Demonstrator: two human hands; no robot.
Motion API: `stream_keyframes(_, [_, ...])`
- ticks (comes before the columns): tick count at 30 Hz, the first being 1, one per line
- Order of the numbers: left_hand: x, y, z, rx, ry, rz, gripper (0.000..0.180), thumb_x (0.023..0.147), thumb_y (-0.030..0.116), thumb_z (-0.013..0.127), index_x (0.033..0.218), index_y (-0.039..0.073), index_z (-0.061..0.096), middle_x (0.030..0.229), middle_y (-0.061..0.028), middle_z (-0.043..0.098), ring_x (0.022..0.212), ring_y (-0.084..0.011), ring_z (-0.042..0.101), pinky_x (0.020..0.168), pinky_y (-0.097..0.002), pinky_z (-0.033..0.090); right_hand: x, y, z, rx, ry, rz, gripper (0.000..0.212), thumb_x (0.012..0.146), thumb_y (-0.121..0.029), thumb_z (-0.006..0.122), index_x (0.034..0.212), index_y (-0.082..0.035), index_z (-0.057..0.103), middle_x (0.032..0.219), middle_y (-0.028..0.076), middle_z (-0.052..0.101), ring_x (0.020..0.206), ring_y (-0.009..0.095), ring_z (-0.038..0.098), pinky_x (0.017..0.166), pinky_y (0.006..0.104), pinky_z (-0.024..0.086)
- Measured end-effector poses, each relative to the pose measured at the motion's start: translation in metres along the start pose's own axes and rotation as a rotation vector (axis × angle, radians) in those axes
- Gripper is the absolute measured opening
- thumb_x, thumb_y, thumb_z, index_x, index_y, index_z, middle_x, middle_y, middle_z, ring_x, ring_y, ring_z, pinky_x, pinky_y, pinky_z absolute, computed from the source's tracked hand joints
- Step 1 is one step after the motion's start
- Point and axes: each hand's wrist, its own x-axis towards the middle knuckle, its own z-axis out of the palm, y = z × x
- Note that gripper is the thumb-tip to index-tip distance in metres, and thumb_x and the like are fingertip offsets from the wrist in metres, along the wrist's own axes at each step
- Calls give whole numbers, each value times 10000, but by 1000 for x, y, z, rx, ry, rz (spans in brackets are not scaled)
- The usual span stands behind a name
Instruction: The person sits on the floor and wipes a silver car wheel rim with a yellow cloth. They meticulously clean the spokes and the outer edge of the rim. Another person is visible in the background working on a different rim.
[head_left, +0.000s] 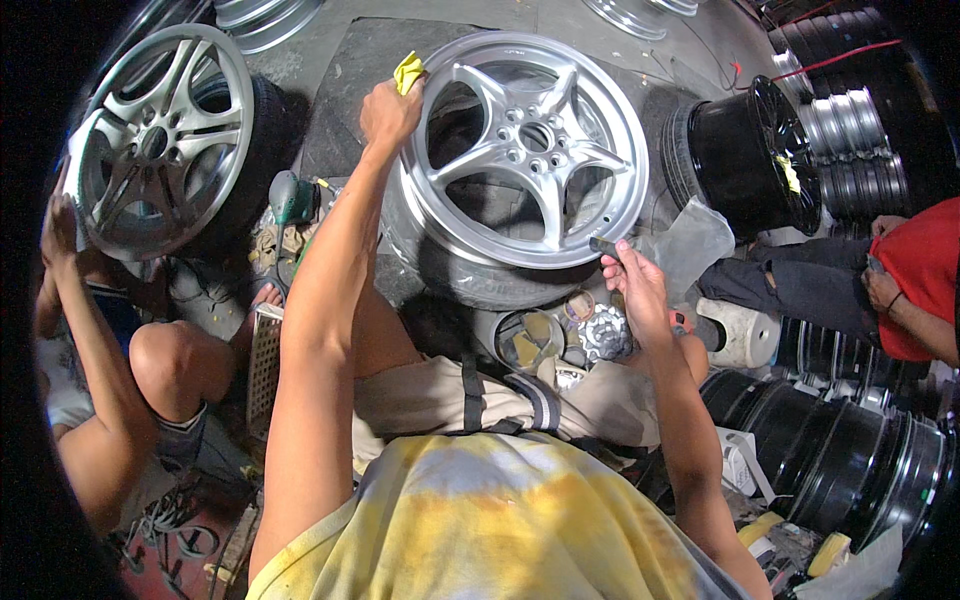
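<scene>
A silver five-spoke wheel rim (pixel 553 205) lies face up on a tire (pixel 470 287) in front of me. At its far left edge my left hand (pixel 388 118) is closed on a crumpled yellow cloth (pixel 408 72), which sticks up past the fingers. By the near right edge of the rim, my right hand (pixel 637 283) pinches a small dark flat piece (pixel 602 246) between thumb and fingers. That piece reaches to the rim's outer lip; whether it touches, I cannot tell.
At left, another person's hand (pixel 62 228) is beside a grey wheel rim (pixel 215 185). A green power sander (pixel 292 198) lies between us. A round container (pixel 500 340) stands near my lap. Black rims (pixel 800 440) and a seated person in red (pixel 925 280) are at right.
</scene>
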Motion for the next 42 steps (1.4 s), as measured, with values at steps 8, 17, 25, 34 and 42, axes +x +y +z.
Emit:
stream_keyframes(8, [-6, 7, -5, -10, -1, -19, 542, 890, 524, 643, 1054, 14, 729, 1000, -265, 715, 985, -450, 683, 848, -511, 526, 0, 5, -2, 212, -79, 10, 272, 1032, -256, 599, 1133, -7, 639, 940, 61, 682, 798, 117, 645, 678, 240, 527])
stream_keyframes(17, [-3, 4, 1, 11, 35, 5, 532, 881, 530, 648, 1059, 37, 734, 980, -262, 717, 969, -451, 685, 843, -513, 529, -7, 12, 12, -252, -105, -357, 187, 911, -86, 728, 1052, 26, 678, 962, 52, 670, 885, 155, 686, 762, 260, 547])
stream_keyframes(25, [-4, 4, -1, 6, 33, 6, 530, 876, 540, 651, 1035, 41, 738, 978, -261, 717, 960, -451, 687, 834, -519, 529, -19, -4, 14, -843, -9, -785, 147, 866, -121, 747, 972, -20, 731, 890, 123, 686, 698, 205, 632, 650, 327, 498])
stream_keyframes(34, [-3, 1, 0, 17, 38, 9, 541, 880, 543, 647, 1019, 28, 737, 974, -261, 715, 959, -449, 686, 834, -516, 526, -19, -5, 14, -638, 74, -443, 239, 947, -81, 637, 1170, -14, 691, 1026, 142, 733, 841, 182, 709, 737, 306, 548])
stream_keyframes(42, [-4, 3, 0, 0, 41, -2, 554, 878, 555, 648, 1015, 27, 743, 972, -265, 716, 956, -452, 686, 834, -513, 526, -19, -1, 18, -467, -3, -388, 206, 1010, -37, 511, 1169, 0, 638, 1096, 101, 685, 766, 154, 707, 691, 263, 580])
